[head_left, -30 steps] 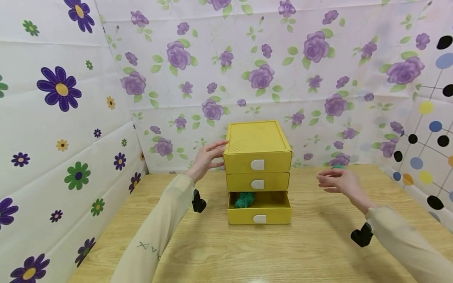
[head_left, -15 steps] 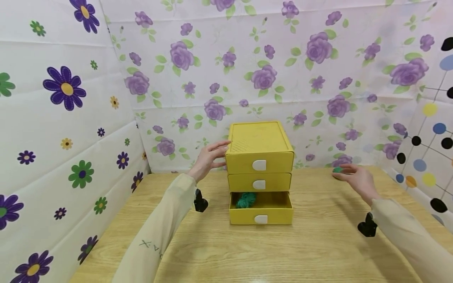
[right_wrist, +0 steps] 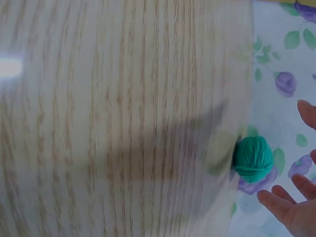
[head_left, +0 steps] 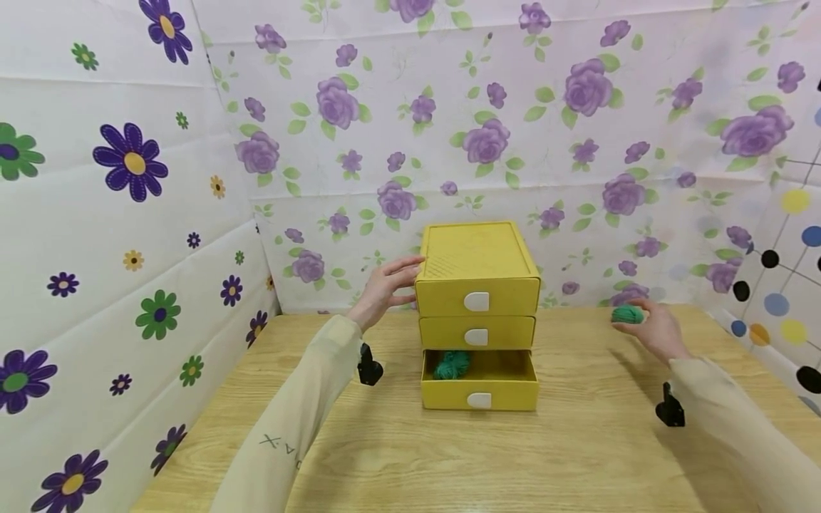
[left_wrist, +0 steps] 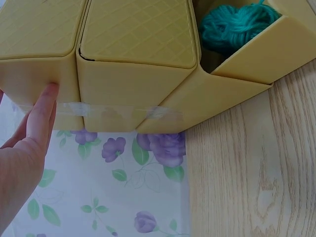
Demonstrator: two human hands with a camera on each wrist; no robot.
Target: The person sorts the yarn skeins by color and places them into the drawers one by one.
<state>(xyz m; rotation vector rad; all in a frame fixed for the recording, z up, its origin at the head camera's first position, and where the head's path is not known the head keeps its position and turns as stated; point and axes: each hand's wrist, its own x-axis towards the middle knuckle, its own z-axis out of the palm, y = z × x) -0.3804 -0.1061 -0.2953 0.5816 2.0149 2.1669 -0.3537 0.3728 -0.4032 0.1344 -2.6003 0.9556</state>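
Observation:
A yellow chest with three small drawers [head_left: 477, 249] stands on the table, its bottom drawer [head_left: 449, 396] pulled out. Inside that drawer, toward its left side, lies a green ball of yarn [head_left: 452, 365]. My left hand [head_left: 387, 288] rests its straight fingertips against the chest's upper left side, as the left wrist view also shows. At the back right of the table sits another green ball of yarn [head_left: 627, 314]. Around it, my right hand [head_left: 657, 333] has thumb and fingers spread; in the right wrist view a gap separates the fingertips from this ball [right_wrist: 253, 159].
The wooden table [head_left: 410, 463] meets a flowered cloth wall [head_left: 410, 142] right behind the chest and the right-hand yarn. A daisy-patterned cloth [head_left: 83, 249] hangs along the left, a dotted one [head_left: 795, 285] along the right. The two upper drawers are closed.
My right hand has moved right and back to the yarn ball at the rear of the table. The left hand stays at the chest. The head view has shifted slightly left.

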